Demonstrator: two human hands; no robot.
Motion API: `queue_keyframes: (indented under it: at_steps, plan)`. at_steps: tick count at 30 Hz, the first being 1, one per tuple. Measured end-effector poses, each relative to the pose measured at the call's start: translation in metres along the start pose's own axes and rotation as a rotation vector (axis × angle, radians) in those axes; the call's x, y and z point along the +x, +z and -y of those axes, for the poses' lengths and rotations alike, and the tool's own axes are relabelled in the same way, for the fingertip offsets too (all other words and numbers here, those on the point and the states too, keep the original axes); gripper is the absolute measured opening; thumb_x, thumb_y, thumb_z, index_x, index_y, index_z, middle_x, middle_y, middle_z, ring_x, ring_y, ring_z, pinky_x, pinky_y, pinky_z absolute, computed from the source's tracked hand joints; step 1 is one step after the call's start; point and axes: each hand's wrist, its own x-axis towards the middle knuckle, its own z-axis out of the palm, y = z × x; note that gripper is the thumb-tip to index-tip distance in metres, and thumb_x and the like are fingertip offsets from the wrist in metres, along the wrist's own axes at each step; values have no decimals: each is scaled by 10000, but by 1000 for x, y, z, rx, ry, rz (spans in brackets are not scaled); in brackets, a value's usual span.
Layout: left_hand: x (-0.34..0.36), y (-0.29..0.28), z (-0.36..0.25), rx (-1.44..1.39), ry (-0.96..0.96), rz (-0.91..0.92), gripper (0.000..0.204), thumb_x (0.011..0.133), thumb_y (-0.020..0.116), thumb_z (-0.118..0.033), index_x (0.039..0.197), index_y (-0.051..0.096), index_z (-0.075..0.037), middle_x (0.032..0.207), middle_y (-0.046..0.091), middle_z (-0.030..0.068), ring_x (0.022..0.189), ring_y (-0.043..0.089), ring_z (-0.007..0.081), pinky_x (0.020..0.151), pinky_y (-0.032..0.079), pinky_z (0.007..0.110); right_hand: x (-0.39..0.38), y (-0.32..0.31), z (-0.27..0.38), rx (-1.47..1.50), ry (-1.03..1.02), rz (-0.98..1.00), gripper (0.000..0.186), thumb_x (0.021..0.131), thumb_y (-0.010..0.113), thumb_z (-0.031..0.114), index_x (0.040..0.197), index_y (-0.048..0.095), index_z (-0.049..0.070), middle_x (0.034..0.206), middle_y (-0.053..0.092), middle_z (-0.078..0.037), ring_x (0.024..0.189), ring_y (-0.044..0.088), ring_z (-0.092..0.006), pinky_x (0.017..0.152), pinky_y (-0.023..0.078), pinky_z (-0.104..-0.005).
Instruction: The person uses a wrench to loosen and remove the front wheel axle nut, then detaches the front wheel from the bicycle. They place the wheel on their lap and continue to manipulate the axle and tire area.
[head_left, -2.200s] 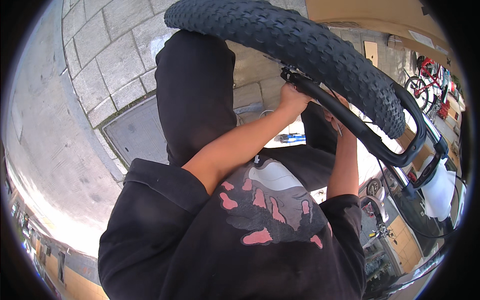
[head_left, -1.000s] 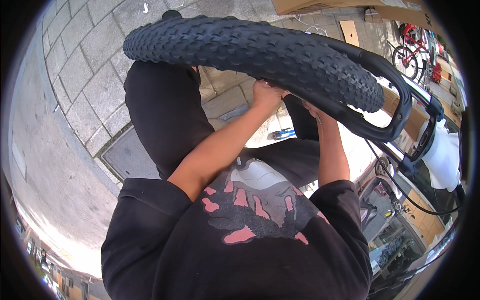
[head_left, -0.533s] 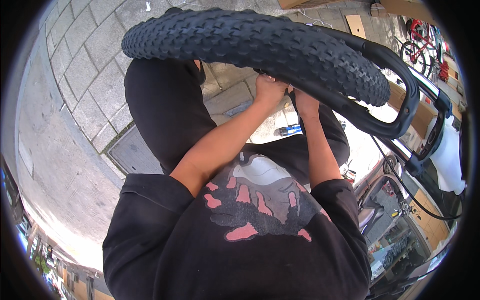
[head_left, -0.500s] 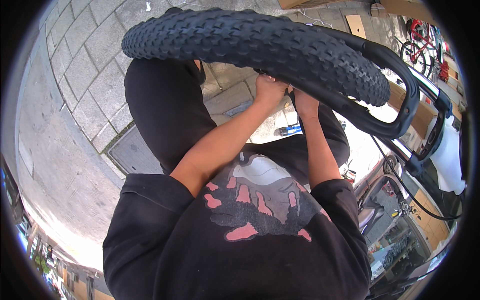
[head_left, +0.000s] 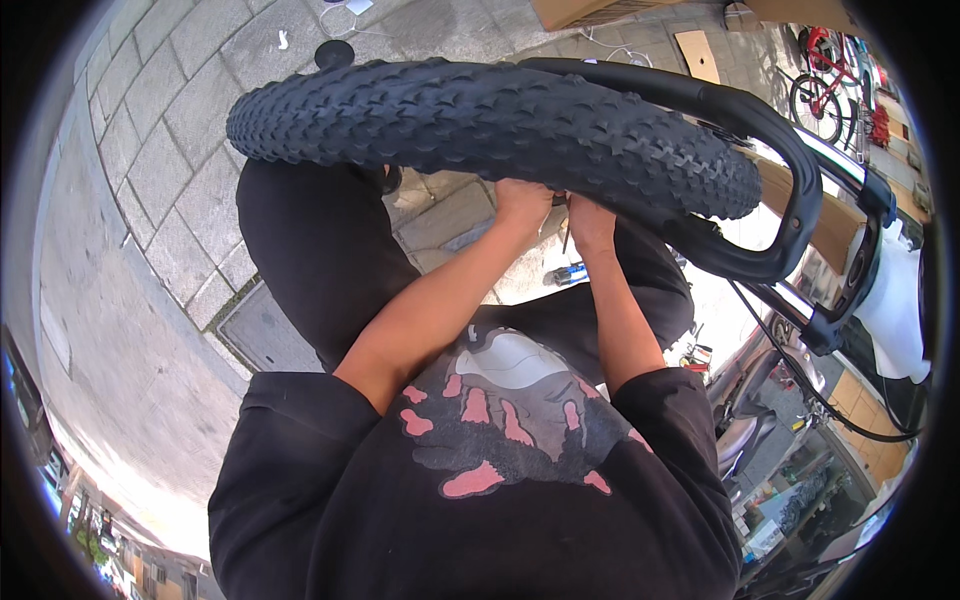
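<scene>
— Where is the tyre (head_left: pixel 500 125) relative to the hands?
— Right above them. It runs left to right across the view, knobbly and black, held in a black fork (head_left: pixel 770 170).
— And the hands themselves?
— Both reach up under its lower edge, side by side and almost touching. The left hand (head_left: pixel 522 203) and right hand (head_left: pixel 590 222) are equally near; the fingers are hidden behind the tyre, so I cannot tell whether they pinch anything.
— Anything below?
— Paving stones (head_left: pixel 170 130), and a small blue can (head_left: pixel 568 273) lying on them.
</scene>
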Motion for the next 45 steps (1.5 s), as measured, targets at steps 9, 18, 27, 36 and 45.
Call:
queue_keyframes:
  at_steps: [9,18,27,36,45]
  plan:
    - [-6,4,-27,666,-14,65,527,880,753,-86,1369,562,-30,1367,620,68,1226,566,208,1034,442,348,15,-41,66,241,477,264,167,1020,583,139,945,656,9,735,638,-64,589,576,-131,538,475,-306]
    - [-1,3,-11,206,47,72,105,813,692,100,869,688,11,820,720,65,689,683,197,631,528,337,5,-30,51,171,124,173,240,1007,572,140,819,657,17,660,618,-70,527,575,-165,507,453,-330]
    - [12,-14,16,431,105,-66,321,869,724,21,1180,650,-11,1121,697,17,1023,639,147,910,475,295,21,-52,50,-140,189,374,310,949,626,256,1188,701,74,1164,717,-201,1120,670,-368,979,496,-459]
    - [-12,-2,-10,457,-87,-97,541,873,745,-3,1368,538,-73,1372,585,24,1236,540,180,1046,421,323,56,-81,24,642,285,108,255,945,660,249,1113,704,62,1012,694,-148,937,633,-296,831,477,-418]
    - [13,-17,0,366,-59,46,505,852,796,-39,1316,595,-46,1346,605,25,1202,564,180,1017,445,336,59,-80,7,332,374,392,215,940,694,243,1038,708,51,861,672,-94,754,596,-225,684,458,-377]
